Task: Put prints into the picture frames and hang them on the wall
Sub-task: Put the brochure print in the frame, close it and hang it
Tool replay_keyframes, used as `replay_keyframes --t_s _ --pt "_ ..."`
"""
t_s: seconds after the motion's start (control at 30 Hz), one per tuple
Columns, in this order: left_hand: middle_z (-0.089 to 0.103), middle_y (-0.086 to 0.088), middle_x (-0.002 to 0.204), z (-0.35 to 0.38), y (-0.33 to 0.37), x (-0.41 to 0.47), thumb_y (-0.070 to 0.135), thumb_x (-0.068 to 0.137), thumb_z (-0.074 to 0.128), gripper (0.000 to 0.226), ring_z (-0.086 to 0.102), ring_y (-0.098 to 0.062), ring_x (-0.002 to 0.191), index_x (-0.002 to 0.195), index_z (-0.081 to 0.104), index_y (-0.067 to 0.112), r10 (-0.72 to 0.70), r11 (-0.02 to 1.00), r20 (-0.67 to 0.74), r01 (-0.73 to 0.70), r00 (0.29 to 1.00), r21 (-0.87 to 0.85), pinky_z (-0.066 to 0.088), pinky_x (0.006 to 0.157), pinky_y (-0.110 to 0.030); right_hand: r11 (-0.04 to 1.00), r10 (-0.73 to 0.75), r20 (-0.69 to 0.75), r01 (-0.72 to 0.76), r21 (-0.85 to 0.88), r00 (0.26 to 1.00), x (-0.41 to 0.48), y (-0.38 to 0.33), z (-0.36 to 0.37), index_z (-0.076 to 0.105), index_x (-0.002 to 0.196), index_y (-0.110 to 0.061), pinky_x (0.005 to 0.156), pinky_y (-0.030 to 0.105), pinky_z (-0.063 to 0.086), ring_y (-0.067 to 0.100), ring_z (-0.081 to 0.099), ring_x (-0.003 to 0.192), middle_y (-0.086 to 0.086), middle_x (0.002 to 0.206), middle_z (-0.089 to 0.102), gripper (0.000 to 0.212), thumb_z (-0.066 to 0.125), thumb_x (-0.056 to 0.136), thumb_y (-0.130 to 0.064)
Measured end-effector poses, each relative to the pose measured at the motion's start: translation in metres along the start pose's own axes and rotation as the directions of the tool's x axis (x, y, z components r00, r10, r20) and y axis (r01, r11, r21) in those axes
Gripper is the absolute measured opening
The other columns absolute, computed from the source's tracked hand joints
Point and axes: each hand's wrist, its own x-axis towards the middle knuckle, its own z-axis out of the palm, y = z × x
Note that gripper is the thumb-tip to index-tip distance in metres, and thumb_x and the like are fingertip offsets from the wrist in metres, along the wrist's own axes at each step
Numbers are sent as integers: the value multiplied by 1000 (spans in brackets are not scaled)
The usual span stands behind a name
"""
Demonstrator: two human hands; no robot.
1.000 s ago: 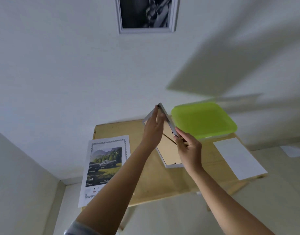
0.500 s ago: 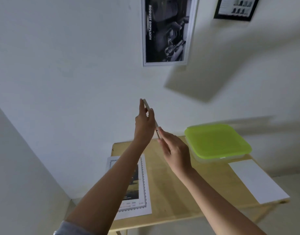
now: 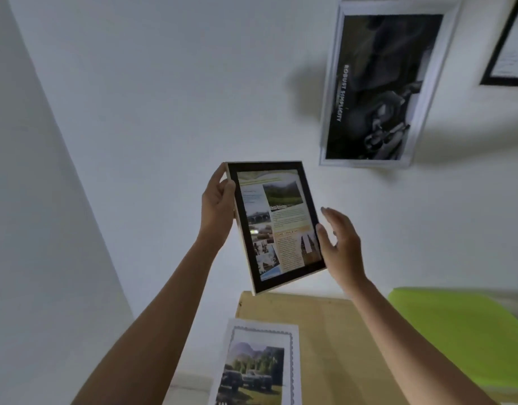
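Framed print held up in front of the wall, above the desk.

I see my left hand (image 3: 216, 204) gripping the black picture frame (image 3: 274, 223) by its upper left edge, its fingers (image 3: 227, 185) curled round the rim, thumb side behind. The frame is tilted, print facing me, in the air above the far edge of the desk (image 3: 325, 340) and not touching the wall (image 3: 164, 97). My right hand (image 3: 341, 244) is spread open beside the frame's lower right edge, fingertips at or just off the rim; I cannot tell whether they touch. A loose print (image 3: 259, 366) lies on the desk, a green tray (image 3: 456, 331) to its right. A white-framed poster (image 3: 374, 86) and a black-framed picture (image 3: 512, 51) hang on the wall.
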Motion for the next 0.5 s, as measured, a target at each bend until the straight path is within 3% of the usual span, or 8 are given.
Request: replay_keyframes --t_s 0.1,0.2,0.27,0.37,0.5 --pt "65 3 83 -17 9 31 16 99 38 38 65 -3 71 137 40 20 7 999 -53 -9 999 -49 51 52 -21 905 233 281 -313 289 931 38 -9 13 43 136 -23 67 11 50 11 59 101 -4 120 55 40 45 96 -25" --pt "66 5 84 -33 16 57 18 99 39 37 64 -8 76 136 41 23 24 998 -76 -29 997 -60 50 54 -21 762 233 386 -414 498 893 62 -20 31 47 131 -24 62 17 54 13 66 94 2 106 67 36 45 96 -25" --pt "66 6 83 -41 21 76 20 100 38 38 63 -9 78 137 40 25 38 997 -78 -43 996 -59 50 57 -22 682 241 340 -408 607 909 79 -30 45 50 128 -23 67 25 57 16 67 96 1 105 68 34 48 94 -23" --pt "63 4 84 -48 28 103 21 100 37 41 63 -5 80 141 36 26 81 995 -82 -85 993 -50 51 58 -19 682 233 205 -310 663 951 103 -44 61 51 126 -27 80 36 55 17 63 101 0 106 66 33 50 94 -22" --pt "62 8 87 -53 43 139 19 100 36 44 63 1 82 143 31 28 159 981 -38 -162 987 -104 52 63 -16 736 137 -6 -98 670 991 142 -72 72 51 128 -22 90 18 47 1 58 105 -8 115 62 34 48 95 -15"
